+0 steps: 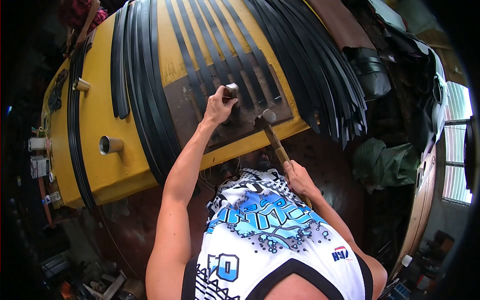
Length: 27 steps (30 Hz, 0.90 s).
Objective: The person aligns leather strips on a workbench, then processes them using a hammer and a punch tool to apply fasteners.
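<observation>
My left hand (219, 106) is closed round an upright metal punch (231, 90), over the dark board (180, 107) on the yellow table. Several separate black strips (209, 37) run side by side onto that board. My right hand (299, 177) grips the wooden handle of a hammer (276, 142). The hammer's round metal head is at the board's front edge, to the right of the punch and apart from it. The punch's lower end is hard to make out against the dark board.
Bundles of black strips (142, 95) hang over the yellow table's (100, 175) front edge, with a larger bundle (315, 65) at the right. Two metal cups (111, 145) stand at the left. Another person's arm (89, 22) shows at the far left. Green sheeting (385, 162) lies right.
</observation>
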Tool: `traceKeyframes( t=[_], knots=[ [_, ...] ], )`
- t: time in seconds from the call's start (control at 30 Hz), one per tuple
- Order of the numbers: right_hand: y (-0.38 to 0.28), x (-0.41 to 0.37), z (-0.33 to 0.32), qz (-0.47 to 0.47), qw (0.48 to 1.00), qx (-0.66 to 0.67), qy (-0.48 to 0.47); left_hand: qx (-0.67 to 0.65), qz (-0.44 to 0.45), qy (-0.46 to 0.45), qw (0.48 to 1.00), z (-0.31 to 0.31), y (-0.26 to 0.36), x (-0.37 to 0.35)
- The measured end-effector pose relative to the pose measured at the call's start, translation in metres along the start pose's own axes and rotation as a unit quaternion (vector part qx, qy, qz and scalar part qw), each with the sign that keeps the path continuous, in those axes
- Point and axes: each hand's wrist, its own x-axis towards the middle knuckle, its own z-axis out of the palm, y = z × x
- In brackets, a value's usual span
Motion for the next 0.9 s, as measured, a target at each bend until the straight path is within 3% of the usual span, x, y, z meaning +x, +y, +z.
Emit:
traceKeyframes(
  t=[0.13, 0.2, 0.3, 0.4, 0.43, 0.5, 0.53, 0.6, 0.63, 0.67, 0.77, 0.8, 0.87, 0.9],
  knots=[
    [-0.018, -0.006, -0.007, 0.022, 0.998, 0.047, -0.029, 0.018, 0.020, 0.024, 0.999, 0.008, 0.001, -0.016],
    [-0.042, -0.013, -0.019, 0.026, 0.996, 0.078, -0.042, 0.019, 0.088, 0.050, 0.995, 0.012, -0.003, -0.021],
    [-0.085, -0.028, -0.038, -0.132, 0.978, 0.158, -0.032, 0.042, 0.092, 0.062, 0.993, 0.013, 0.001, -0.027],
    [-0.129, -0.033, -0.042, -0.398, 0.874, 0.273, 0.052, 0.043, 0.106, 0.070, 0.991, 0.015, 0.000, -0.027],
    [-0.137, -0.026, -0.043, -0.400, 0.874, 0.271, 0.050, 0.050, 0.106, 0.069, 0.991, 0.014, 0.000, -0.028],
    [-0.147, -0.015, -0.044, -0.531, 0.794, 0.277, 0.102, 0.057, 0.107, 0.074, 0.990, 0.014, 0.001, -0.030],
    [-0.137, -0.009, -0.038, -0.533, 0.794, 0.275, 0.099, 0.065, 0.111, 0.079, 0.988, 0.014, 0.001, -0.029],
    [-0.097, 0.011, -0.013, -0.280, 0.950, 0.098, 0.099, 0.048, 0.107, 0.082, 0.990, 0.015, -0.002, -0.031],
    [-0.091, 0.017, -0.013, -0.198, 0.977, -0.037, 0.063, 0.030, 0.106, 0.084, 0.990, 0.017, -0.004, -0.030],
    [-0.083, 0.027, -0.013, -0.119, 0.992, -0.042, -0.012, 0.030, 0.110, 0.083, 0.990, 0.020, -0.007, -0.034],
    [-0.091, 0.004, -0.021, -0.068, 0.994, 0.061, -0.063, 0.030, 0.165, 0.117, 0.979, 0.019, -0.016, -0.031],
    [-0.085, 0.002, -0.025, -0.059, 0.992, 0.091, -0.070, -0.018, 0.081, 0.097, 0.992, 0.023, -0.011, -0.031],
    [-0.068, 0.001, -0.027, -0.042, 0.990, 0.115, -0.074, -0.051, 0.000, 0.083, 0.995, 0.017, -0.011, -0.014],
    [-0.063, -0.005, -0.026, -0.021, 0.988, 0.134, -0.072, -0.148, -0.066, 0.058, 0.985, 0.013, -0.017, -0.008]
  ],
)
